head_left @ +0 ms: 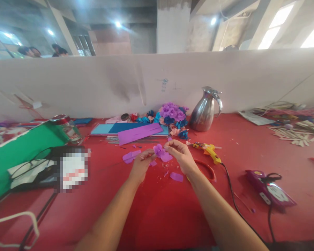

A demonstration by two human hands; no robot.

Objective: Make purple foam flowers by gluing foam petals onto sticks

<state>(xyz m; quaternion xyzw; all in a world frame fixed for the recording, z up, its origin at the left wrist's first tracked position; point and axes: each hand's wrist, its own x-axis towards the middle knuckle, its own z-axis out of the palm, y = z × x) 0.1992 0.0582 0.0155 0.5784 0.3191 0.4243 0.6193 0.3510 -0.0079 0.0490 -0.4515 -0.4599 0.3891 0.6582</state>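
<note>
A small purple paper flower [158, 150] is held up over the table between both hands. My left hand [143, 162] pinches it from the left, its fingers closed. My right hand [180, 153] is closed at the flower's right side, thumb and fingertips at its petals. Purple paper pieces [131, 156] lie left of my left hand, and another purple piece [176, 177] lies below my right hand. Behind the hands, a purple paper strip [140, 133] rests on blue sheets [102, 129]. A bunch of purple, blue and pink paper flowers [172, 115] stands farther back.
Right of my hands lie a yellow glue gun [211, 153] with a black cord and red-handled scissors [211, 172]. A steel jug [204, 111] stands by the partition [94, 87]. A glass jar [68, 129], glasses [23, 169] and a green board [26, 150] are left; a purple pouch-like object [272, 191] is right.
</note>
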